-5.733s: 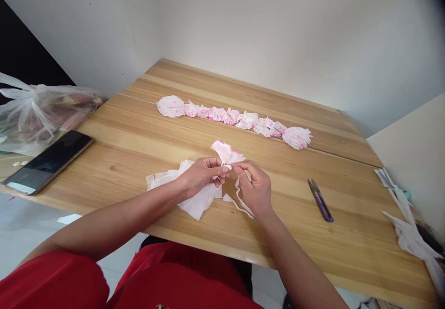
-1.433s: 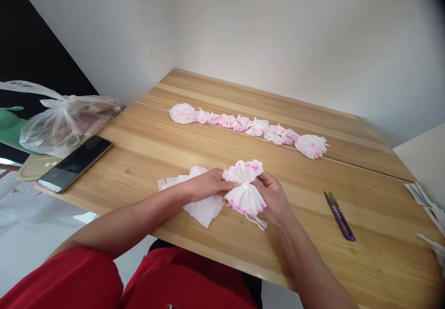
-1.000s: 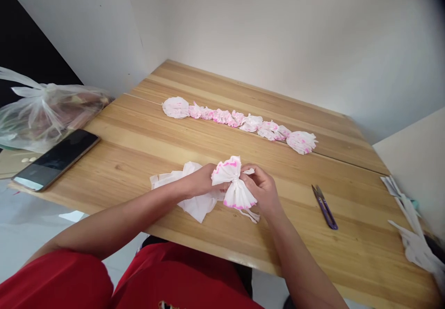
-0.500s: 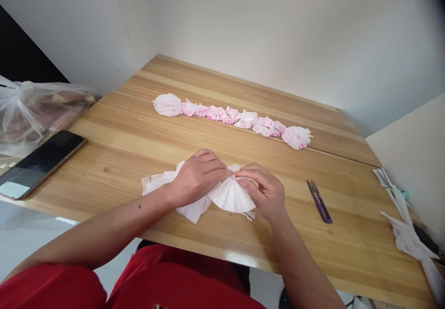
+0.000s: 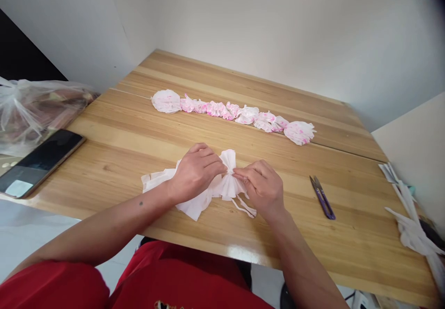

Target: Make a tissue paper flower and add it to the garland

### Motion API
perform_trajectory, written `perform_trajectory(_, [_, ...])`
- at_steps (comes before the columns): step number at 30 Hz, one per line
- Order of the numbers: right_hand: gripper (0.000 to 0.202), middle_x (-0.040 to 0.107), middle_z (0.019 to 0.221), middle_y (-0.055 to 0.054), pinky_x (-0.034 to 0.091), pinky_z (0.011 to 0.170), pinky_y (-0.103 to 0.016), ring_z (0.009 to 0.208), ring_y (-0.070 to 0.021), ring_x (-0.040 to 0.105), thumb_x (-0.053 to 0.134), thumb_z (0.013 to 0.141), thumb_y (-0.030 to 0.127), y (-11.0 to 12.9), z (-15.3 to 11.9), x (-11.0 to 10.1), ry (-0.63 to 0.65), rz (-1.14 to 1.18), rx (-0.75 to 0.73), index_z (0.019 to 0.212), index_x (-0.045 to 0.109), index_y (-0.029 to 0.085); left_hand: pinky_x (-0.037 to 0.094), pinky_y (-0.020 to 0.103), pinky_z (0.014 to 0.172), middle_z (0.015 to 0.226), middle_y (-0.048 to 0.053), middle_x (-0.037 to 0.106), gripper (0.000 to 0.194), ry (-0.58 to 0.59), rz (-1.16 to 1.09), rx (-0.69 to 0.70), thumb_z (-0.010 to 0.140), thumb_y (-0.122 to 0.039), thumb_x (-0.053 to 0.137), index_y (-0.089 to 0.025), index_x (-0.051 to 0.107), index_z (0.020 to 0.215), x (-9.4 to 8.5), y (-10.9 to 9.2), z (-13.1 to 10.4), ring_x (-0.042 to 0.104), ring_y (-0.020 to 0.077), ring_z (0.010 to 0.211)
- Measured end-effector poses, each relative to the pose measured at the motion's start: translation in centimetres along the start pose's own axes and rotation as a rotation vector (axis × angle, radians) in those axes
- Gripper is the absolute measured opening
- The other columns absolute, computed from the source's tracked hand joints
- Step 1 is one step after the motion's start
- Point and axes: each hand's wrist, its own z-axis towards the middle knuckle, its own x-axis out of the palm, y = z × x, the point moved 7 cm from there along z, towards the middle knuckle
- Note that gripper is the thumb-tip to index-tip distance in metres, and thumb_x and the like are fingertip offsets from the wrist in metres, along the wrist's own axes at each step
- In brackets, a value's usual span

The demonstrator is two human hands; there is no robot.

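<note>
Between my hands a piece of thin white cloth (image 5: 229, 186) is gathered at its middle, fanning out above and below the pinch. My left hand (image 5: 198, 172) has its fingers closed on the left side of the gather. From the right, my right hand (image 5: 262, 184) pinches the same gathered middle. A thin white strip (image 5: 247, 209) hangs loose below it on the table. More white cloth (image 5: 194, 207) lies spread under my left hand and wrist. Whether it joins the gathered piece, I cannot tell.
Pink-and-white crumpled pieces (image 5: 222, 110) form a row farther back on the wooden table (image 5: 139, 137). Purple thread snips (image 5: 322, 198) lie to the right. At the left are a phone (image 5: 41, 160) and a clear plastic bag (image 5: 38, 114). White strips (image 5: 412, 225) lie at the right edge.
The white cloth between my hands is now drawn into a narrower gather, with a fan standing up above the pinch. The loose strip below shows more. My hands stay in nearly the same place.
</note>
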Motion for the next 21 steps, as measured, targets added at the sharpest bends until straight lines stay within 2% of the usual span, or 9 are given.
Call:
perform_trajectory(9, [0.016, 0.059, 0.068, -0.003, 0.04, 0.06, -0.03, 0.067, -0.0157, 0.051, 0.057, 0.092, 0.018, -0.5, -0.1, 0.5, 0.015, 0.071, 0.009, 0.082, 0.07, 0.019, 0.038, 0.032, 0.082, 0.072, -0.002, 0.07, 0.02, -0.002, 0.031, -0.012, 0.094, -0.016, 0.052, -0.019, 0.063, 0.078, -0.4, 0.2, 0.3, 0.056, 0.0117, 0.071])
perform_trajectory(13, [0.016, 0.058, 0.068, -0.003, 0.04, 0.062, -0.03, 0.067, -0.0159, 0.051, 0.057, 0.092, 0.019, -0.9, 0.0, 0.3, 0.025, 0.167, 0.066, 0.082, 0.07, 0.019, 0.037, 0.033, 0.084, 0.073, -0.001, 0.071, 0.022, 0.027, 0.01, -0.036, 0.094, -0.017, 0.05, -0.019, 0.064, 0.077, -0.3, 0.4, 0.5, 0.056, 0.012, 0.07])
perform_trajectory(15, [0.017, 0.058, 0.068, -0.002, 0.04, 0.064, -0.03, 0.068, -0.0155, 0.052, 0.058, 0.091, 0.022, -1.6, 0.0, 0.7, 0.066, 0.277, 0.174, 0.08, 0.07, 0.019, 0.037, 0.033, 0.082, 0.072, 0.001, 0.07, 0.023, 0.056, -0.043, -0.087, 0.094, -0.019, 0.051, -0.018, 0.064, 0.075, -0.1, 0.9, 0.5, 0.056, 0.0126, 0.07])
perform_trajectory(17, [0.019, 0.059, 0.069, -0.001, 0.04, 0.064, -0.029, 0.068, -0.0145, 0.053, 0.059, 0.09, 0.029, -2.7, -0.3, 1.7, 0.156, 0.458, 0.362, 0.076, 0.068, 0.019, 0.037, 0.032, 0.078, 0.072, 0.002, 0.069, 0.021, 0.129, -0.176, -0.17, 0.092, -0.022, 0.053, -0.017, 0.066, 0.077, 0.7, 1.6, 0.3, 0.057, 0.0134, 0.07])
perform_trajectory(19, [0.023, 0.059, 0.066, 0.0, 0.039, 0.059, -0.027, 0.062, -0.013, 0.052, 0.062, 0.087, 0.038, -3.7, -1.4, 3.5, 0.263, 0.702, 0.618, 0.073, 0.065, 0.019, 0.038, 0.028, 0.072, 0.072, 0.002, 0.067, 0.019, 0.228, -0.386, -0.322, 0.09, -0.025, 0.054, -0.016, 0.066, 0.078, 1.9, 2.4, -0.2, 0.057, 0.0134, 0.069])
perform_trajectory(21, [0.029, 0.057, 0.063, 0.002, 0.038, 0.055, -0.025, 0.056, -0.0115, 0.049, 0.068, 0.079, 0.048, -4.2, -2.7, 5.1, 0.306, 0.942, 0.852, 0.073, 0.062, 0.019, 0.038, 0.024, 0.063, 0.068, 0.001, 0.064, 0.024, 0.321, -0.601, -0.522, 0.088, -0.029, 0.054, -0.014, 0.064, 0.073, 3.1, 3.1, -1.0, 0.055, 0.0123, 0.064])
